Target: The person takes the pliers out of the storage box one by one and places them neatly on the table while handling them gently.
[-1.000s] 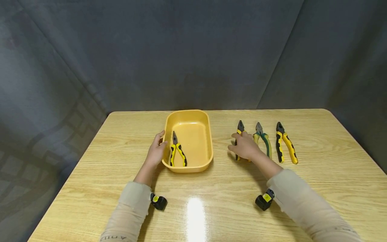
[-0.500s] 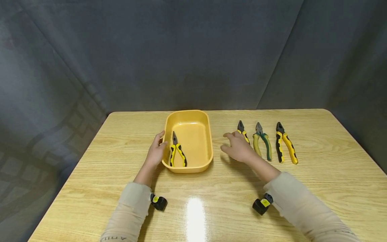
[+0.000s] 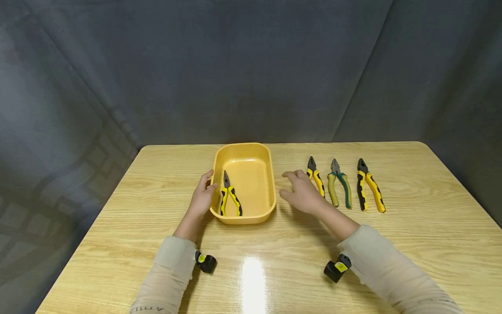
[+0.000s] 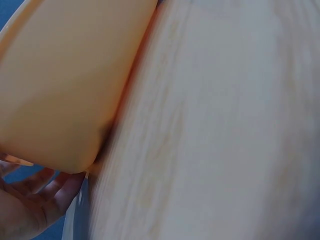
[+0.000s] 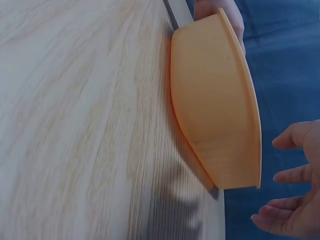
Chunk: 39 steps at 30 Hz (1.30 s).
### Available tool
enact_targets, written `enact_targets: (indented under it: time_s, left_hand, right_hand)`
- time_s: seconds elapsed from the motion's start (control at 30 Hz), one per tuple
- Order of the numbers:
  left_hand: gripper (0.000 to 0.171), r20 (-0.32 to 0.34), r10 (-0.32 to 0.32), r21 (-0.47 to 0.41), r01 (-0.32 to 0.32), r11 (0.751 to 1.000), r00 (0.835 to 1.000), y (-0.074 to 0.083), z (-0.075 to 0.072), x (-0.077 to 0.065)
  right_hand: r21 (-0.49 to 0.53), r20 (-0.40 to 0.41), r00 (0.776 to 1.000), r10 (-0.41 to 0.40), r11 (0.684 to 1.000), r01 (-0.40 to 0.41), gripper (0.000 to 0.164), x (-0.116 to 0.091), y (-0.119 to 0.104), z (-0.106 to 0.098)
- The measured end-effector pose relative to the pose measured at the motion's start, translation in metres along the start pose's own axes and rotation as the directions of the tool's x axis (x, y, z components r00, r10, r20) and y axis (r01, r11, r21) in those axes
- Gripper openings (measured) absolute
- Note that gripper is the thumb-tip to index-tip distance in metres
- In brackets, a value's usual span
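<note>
A yellow plastic tray (image 3: pixel 266 216) stands left of the table's middle. Inside, at its left, lie long-nose pliers (image 3: pixel 224 201) with yellow-and-black handles. My left hand (image 3: pixel 201 198) holds the tray's left wall, thumb on the rim and fingers outside; part of that hand (image 5: pixel 220 9) shows past the tray in the right wrist view. Between the tray and the tools on the right is my right hand (image 3: pixel 303 194). It is empty, fingers spread toward the tray without touching it. Just right of it lie yellow-and-black pliers (image 3: pixel 319 183), their left handle partly hidden by the hand.
Farther right on the wooden table (image 3: pixel 157 270) lie green-handled pliers (image 3: pixel 347 194), then larger yellow-and-black pliers (image 3: pixel 375 189). A dark cloth (image 3: pixel 251 78) hangs behind the table. Small black cameras sit on both wrists.
My right hand has moved left from over the nearest yellow-and-black pliers toward the tray, uncovering most of them. Those pliers stay on the table. The left hand and the tray have stayed put.
</note>
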<state>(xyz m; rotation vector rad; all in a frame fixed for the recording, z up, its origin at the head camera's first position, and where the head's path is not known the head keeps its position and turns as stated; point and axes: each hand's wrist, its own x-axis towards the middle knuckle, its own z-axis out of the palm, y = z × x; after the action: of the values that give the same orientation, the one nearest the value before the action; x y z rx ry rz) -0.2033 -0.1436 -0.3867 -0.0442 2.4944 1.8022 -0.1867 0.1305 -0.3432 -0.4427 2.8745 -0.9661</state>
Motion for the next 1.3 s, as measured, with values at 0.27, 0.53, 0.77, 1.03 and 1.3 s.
enact_targets:
  time_s: [0.27, 0.53, 0.77, 1.03, 1.3]
  left_hand:
    - [0.046, 0.004, -0.008, 0.005, 0.008, 1.000, 1.000, 0.003, 0.002, -0.001]
    - [0.045, 0.008, -0.006, 0.001, 0.006, 1.000, 1.000, 0.002, 0.003, 0.000]
    - [0.045, 0.006, 0.005, 0.008, -0.005, 1.000, 1.000, 0.003, 0.002, -0.002]
    - [0.045, 0.016, -0.001, -0.001, 0.001, 1.000, 1.000, 0.002, 0.003, -0.002]
    - [0.045, -0.004, -0.019, -0.005, 0.019, 1.000, 1.000, 0.002, 0.003, -0.001]
  right_hand:
    - [0.032, -0.008, 0.999, -0.033, 0.999, 0.033, 0.053, -0.001, -0.010, 0.005]
    - [0.103, -0.001, 0.998, -0.069, 0.992, 0.069, 0.050, -0.002, -0.020, 0.011]
    - [0.136, -0.014, 0.994, -0.111, 0.984, 0.112, 0.045, -0.002, -0.027, 0.017]
    - [0.144, -0.027, 0.991, -0.133, 0.980, 0.135, 0.041, -0.002, -0.036, 0.022]
    - [0.143, 0.035, 0.989, -0.145, 0.980, 0.139, 0.041, 0.000, -0.043, 0.030]
